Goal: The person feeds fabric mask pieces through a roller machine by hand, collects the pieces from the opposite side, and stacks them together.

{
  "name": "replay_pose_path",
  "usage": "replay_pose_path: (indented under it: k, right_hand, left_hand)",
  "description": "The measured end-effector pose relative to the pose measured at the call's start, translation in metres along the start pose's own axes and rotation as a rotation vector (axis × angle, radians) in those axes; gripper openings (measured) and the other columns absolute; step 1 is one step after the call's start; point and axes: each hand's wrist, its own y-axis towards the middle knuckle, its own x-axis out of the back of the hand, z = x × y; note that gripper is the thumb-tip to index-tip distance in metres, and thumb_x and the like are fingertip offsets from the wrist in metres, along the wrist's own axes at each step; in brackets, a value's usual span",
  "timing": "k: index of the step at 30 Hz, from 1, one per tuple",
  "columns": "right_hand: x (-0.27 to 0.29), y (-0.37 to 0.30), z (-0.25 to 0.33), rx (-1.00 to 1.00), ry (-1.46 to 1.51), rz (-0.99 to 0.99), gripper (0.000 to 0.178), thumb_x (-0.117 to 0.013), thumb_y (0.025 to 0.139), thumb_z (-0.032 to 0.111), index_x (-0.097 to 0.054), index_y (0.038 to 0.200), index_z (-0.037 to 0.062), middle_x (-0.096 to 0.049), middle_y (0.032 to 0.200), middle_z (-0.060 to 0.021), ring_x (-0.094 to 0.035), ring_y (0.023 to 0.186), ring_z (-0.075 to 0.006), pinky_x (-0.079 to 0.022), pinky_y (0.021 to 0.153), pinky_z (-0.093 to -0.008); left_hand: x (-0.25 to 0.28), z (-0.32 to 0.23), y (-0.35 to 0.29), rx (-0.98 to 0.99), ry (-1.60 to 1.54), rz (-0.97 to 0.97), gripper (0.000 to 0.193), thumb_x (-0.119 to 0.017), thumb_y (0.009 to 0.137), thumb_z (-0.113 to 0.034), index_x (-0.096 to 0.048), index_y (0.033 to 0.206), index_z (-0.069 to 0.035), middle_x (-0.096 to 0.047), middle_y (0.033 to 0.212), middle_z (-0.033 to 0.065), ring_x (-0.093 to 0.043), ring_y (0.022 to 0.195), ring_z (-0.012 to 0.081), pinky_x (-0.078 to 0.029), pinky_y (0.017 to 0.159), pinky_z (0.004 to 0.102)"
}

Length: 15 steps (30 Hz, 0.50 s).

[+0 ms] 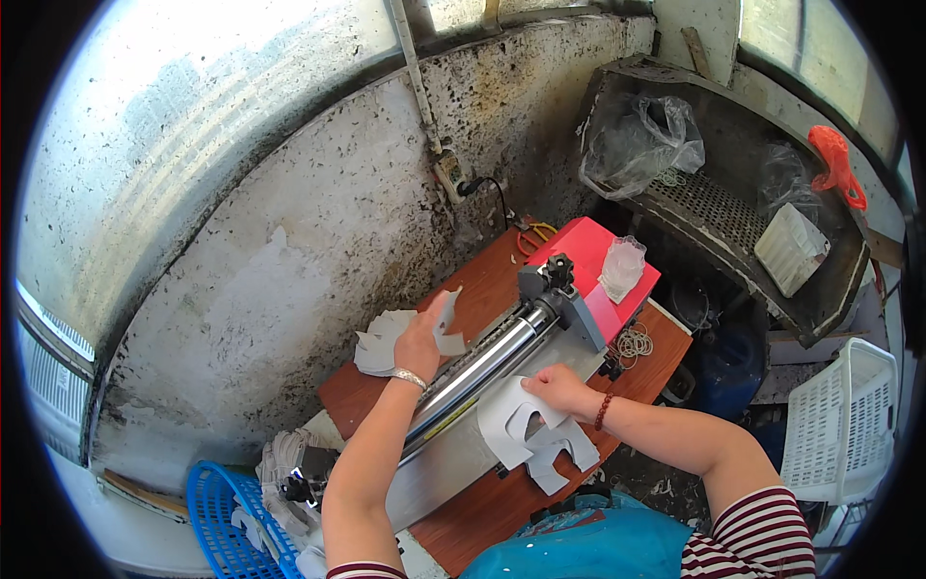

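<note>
My right hand pinches the edge of a curved white sheet piece on the near metal bed of a roller machine. More white cut-outs with curved notches overlap below it and hang past the bed's edge. Beyond the shiny steel roller, my left hand has its fingers along an upright white cut piece and seems to grip it; its fingertips are partly hidden. A pile of similar white pieces lies beside that hand on the brown board.
The machine's red housing, with a crumpled clear bag on top, stands at its right end. Looped bands lie nearby. A blue basket is at lower left, a white crate at right. A dark metal trough holds plastic bags.
</note>
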Motion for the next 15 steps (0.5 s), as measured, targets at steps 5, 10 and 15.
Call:
replay_pose_path:
  k: [5,10,15]
  right_hand:
    - [-0.01,0.0,0.017,-0.035,0.373,0.003,0.031,-0.055,0.087,0.025,-0.06,0.073,-0.0029,-0.058,0.065,-0.0085,-0.055,0.049,-0.0136,-0.045,0.038,-0.0307]
    - [-0.001,-0.009,0.022,-0.018,0.228,-0.004,0.029,-0.059,0.084,0.025,-0.062,0.074,-0.0026,-0.059,0.065,-0.0066,-0.055,0.053,-0.0117,-0.047,0.041,-0.0296]
    - [0.003,-0.006,0.004,0.192,-0.005,-0.004,0.028,-0.064,0.081,0.024,-0.063,0.074,-0.0031,-0.059,0.064,-0.0049,-0.056,0.055,-0.0108,-0.049,0.045,-0.0274]
  left_hand:
    - [-0.011,0.037,-0.01,-0.062,0.304,0.629,0.025,-0.049,0.08,-0.016,-0.066,0.097,-0.018,-0.062,0.101,0.0132,-0.06,0.088,0.0327,-0.048,0.076,0.0404]
    - [-0.019,0.038,-0.003,0.213,-0.022,0.692,0.025,-0.059,0.074,-0.025,-0.067,0.088,-0.006,-0.065,0.086,0.0175,-0.061,0.083,0.0295,-0.047,0.076,0.0366]
    - [-0.019,0.058,0.003,0.312,-0.151,0.32,0.021,-0.066,0.069,-0.02,-0.062,0.075,-0.001,-0.063,0.076,0.0146,-0.059,0.074,0.026,-0.046,0.073,0.0351]
